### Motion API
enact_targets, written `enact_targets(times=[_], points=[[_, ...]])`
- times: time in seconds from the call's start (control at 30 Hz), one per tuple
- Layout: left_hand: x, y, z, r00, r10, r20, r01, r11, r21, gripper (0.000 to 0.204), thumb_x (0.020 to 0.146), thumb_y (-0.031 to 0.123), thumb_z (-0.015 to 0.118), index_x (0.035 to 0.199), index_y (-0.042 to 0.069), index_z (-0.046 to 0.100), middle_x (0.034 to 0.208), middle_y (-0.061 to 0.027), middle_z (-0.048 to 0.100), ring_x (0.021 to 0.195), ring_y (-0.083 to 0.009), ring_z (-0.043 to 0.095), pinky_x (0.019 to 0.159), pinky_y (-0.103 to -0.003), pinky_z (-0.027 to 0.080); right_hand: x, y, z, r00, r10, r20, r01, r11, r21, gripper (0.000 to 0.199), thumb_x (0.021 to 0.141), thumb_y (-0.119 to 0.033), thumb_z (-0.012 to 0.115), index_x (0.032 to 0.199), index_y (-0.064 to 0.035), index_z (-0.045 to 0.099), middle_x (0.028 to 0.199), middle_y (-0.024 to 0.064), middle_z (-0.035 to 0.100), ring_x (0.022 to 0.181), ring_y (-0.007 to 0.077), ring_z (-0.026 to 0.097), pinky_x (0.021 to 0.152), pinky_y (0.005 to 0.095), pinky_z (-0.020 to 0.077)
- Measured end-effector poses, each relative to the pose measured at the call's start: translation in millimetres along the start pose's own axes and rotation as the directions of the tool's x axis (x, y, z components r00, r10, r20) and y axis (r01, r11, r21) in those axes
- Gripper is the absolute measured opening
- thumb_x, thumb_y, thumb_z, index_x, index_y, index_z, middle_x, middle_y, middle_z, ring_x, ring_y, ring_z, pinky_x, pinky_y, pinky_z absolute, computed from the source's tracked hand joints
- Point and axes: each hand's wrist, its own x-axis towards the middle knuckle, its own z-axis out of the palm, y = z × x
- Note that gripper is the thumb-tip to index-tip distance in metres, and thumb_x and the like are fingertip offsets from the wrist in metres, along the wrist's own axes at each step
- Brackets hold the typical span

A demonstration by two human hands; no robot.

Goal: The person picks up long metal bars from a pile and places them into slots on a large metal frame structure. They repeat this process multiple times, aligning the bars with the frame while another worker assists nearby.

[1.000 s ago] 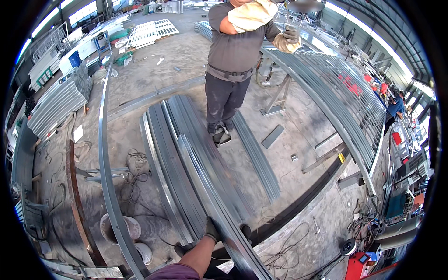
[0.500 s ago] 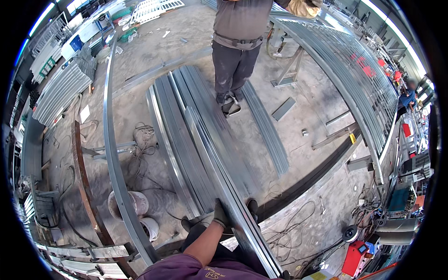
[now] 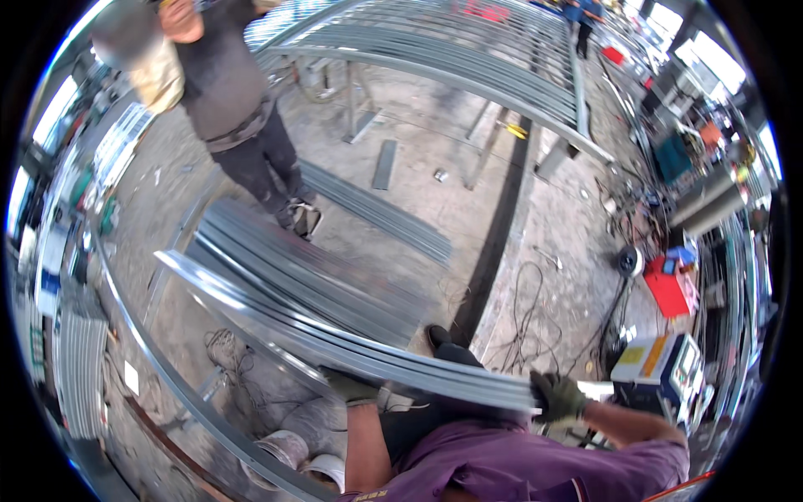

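Since lifted, the steel bundle (image 3: 335,330) seemingly rests in both hands.

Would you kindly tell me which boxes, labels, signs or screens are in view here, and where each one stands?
White and orange box-shaped machine: floor, lower right, near the gloved right hand.
Red flat case: floor, right, above that machine.
Small white paper sheet: floor, lower left.
No screens or signs discernible.

Left hand (image 3: 351,389), right hand (image 3: 559,396), closed grip.
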Motion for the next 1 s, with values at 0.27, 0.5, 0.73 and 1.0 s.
enact_targets(times=[0.27,0.5,0.73,1.0], points=[[-35.5,-16.8,2.8,0.926,-0.283,0.252,0.245,0.955,0.169,0.04,0.101,0.047,0.045,0.105,0.014,0.067,0.108,-0.0106,0.07,0.101,-0.0292,0.063,0.099,-0.044,0.046,-14.9,52.2,-16.0,0.992,0.11,-0.067,-0.114,0.992,-0.047,0.111,0.059,-0.043,0.086,0.146,0.0043,0.037,0.127,0.0227,0.058,0.118,0.0372,0.058,0.104,0.0479,0.0438],[-43.5,-68.4,35.6,0.678,-0.342,0.65,0.286,0.938,0.194,0.053,0.109,0.046,0.025,0.128,0.014,0.063,0.117,-0.0034,0.069,0.124,-0.0259,0.053,0.113,-0.052,0.029,11.2,133.3,62.0,0.943,-0.03,-0.331,0.035,0.999,0.008,0.09,0.056,-0.035,0.08,0.132,0.0017,0.049,0.12,0.0201,0.06,0.111,0.0392,0.06,0.097,0.0514,0.0452],[-3.0,-154.5,145.0,0.637,-0.111,0.763,0.065,0.994,0.091,0.052,0.11,0.044,0.025,0.129,0.013,0.062,0.118,-0.0044,0.069,0.125,-0.0262,0.054,0.114,-0.052,0.028,62.2,251.8,-93.7,0.871,-0.174,-0.46,0.135,0.984,-0.118,0.068,0.069,-0.031,0.074,0.127,-0.0034,0.051,0.114,0.0165,0.062,0.104,0.0355,0.063,0.091,0.0482,0.047],[12.8,-228.2,258.5,0.557,-0.037,0.83,0.019,0.999,0.031,0.051,0.111,0.041,0.024,0.131,0.012,0.061,0.119,-0.0056,0.069,0.125,-0.0266,0.054,0.115,-0.053,0.027,79.2,339.2,-193.7,0.714,-0.142,-0.686,-0.008,0.978,-0.211,0.078,0.061,-0.037,0.077,0.126,-0.004,0.051,0.127,0.017,0.056,0.123,0.038,0.054,0.109,0.0558,0.0387]])
